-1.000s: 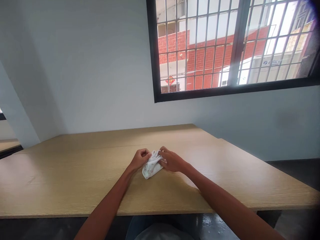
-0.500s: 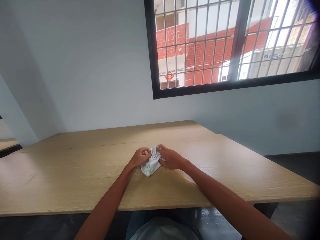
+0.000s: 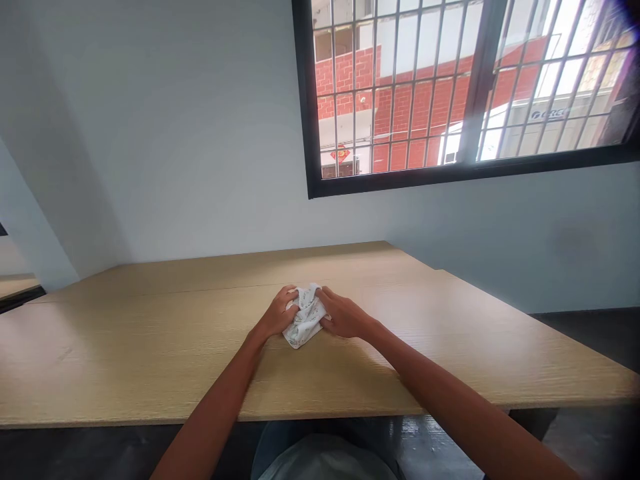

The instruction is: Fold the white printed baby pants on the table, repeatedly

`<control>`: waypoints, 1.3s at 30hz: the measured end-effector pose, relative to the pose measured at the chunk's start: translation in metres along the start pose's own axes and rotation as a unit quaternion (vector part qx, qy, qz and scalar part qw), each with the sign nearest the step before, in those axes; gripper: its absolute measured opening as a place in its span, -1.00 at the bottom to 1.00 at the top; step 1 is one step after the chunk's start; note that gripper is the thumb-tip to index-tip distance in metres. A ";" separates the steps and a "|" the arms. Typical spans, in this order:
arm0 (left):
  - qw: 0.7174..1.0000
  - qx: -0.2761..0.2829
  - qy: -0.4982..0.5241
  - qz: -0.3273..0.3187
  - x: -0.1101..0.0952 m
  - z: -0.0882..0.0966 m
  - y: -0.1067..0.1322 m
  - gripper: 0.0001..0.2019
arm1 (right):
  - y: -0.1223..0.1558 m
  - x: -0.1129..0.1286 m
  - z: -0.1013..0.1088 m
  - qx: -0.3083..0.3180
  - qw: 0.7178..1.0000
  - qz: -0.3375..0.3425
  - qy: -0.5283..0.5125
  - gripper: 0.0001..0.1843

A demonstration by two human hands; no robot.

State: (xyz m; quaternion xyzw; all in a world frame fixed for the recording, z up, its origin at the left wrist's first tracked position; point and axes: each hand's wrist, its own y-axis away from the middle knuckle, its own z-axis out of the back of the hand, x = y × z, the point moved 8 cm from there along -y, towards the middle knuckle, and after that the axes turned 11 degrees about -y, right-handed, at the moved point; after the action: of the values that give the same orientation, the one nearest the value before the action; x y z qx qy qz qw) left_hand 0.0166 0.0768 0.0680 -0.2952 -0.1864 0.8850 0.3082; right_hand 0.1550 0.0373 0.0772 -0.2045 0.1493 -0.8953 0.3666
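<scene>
A crumpled white cloth (image 3: 306,319) with a small dark pattern lies bunched on the wooden table (image 3: 165,347), between my two hands. My left hand (image 3: 278,313) grips its left side, thumb and fingers closing on the fabric. On the opposite side, my right hand (image 3: 344,315) holds the cloth's right edge, with the thumb low and the fingers at the top. One corner of the cloth points toward me and rests flat on the tabletop. Some fingertips are hidden in the folds.
The table's front edge (image 3: 320,418) runs close to my body. Behind the table stands a pale wall (image 3: 210,153) with a black-framed, barred window (image 3: 390,87) at the upper right. The right table edge slants away toward the wall.
The cloth is spread a little wider between my hands, showing more of its pattern. My left fingers have shifted from a tight curl to a more extended grip.
</scene>
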 end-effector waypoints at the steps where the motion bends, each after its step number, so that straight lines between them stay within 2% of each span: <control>1: 1.000 -0.015 -0.008 -0.001 0.000 0.002 -0.001 -0.66 | 0.000 -0.001 0.001 -0.004 1.000 -0.008 0.003 -0.58; 8: 0.989 -0.133 -0.044 0.035 0.005 0.024 -0.001 -0.71 | -0.002 -0.007 0.013 -0.047 0.998 -0.046 0.020 -0.51; 13: 0.981 -0.157 -0.086 0.079 0.011 0.031 0.001 -0.67 | -0.003 -0.012 0.023 -0.092 0.992 -0.069 0.053 -0.52; 16: 0.970 -0.156 -0.147 0.110 0.012 0.033 0.004 -0.60 | -0.002 -0.019 0.024 -0.082 0.988 -0.113 0.059 -0.45; 20: 0.939 -0.179 -0.270 0.113 0.001 0.043 0.007 -0.50 | 0.002 -0.033 0.025 -0.057 0.976 -0.191 0.086 -0.33; 23: 0.902 -0.207 -0.367 0.095 -0.011 0.058 0.005 -0.46 | 0.001 -0.041 0.040 -0.069 0.962 -0.221 0.143 -0.23; 25: 0.877 -0.221 -0.417 0.096 -0.018 0.074 -0.002 -0.44 | -0.005 -0.041 0.062 -0.089 0.954 -0.223 0.179 -0.22; 27: 0.856 -0.233 -0.450 0.105 -0.030 0.098 -0.015 -0.41 | -0.015 -0.034 0.095 -0.120 0.945 -0.221 0.211 -0.23; 31: 0.831 -0.244 -0.481 0.135 -0.071 0.167 -0.050 -0.35 | -0.041 0.000 0.182 -0.193 0.919 -0.219 0.265 -0.21; 34: 0.831 -0.220 -0.482 0.168 -0.103 0.221 -0.072 -0.30 | -0.056 0.031 0.245 -0.239 0.902 -0.208 0.293 -0.18; 36: 0.824 -0.235 -0.482 0.183 -0.125 0.255 -0.074 -0.28 | -0.059 0.053 0.280 -0.267 0.894 -0.189 0.306 -0.16; 39: 0.802 -0.284 -0.490 0.191 -0.151 0.296 -0.063 -0.27 | -0.053 0.085 0.320 -0.309 0.881 -0.150 0.326 -0.18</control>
State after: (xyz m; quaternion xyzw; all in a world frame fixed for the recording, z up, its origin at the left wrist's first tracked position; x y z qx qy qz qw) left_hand -0.0486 -0.0195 0.3850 0.0734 -0.4953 0.8602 -0.0968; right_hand 0.2209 -0.0242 0.4006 -0.0234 0.4968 -0.8641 0.0771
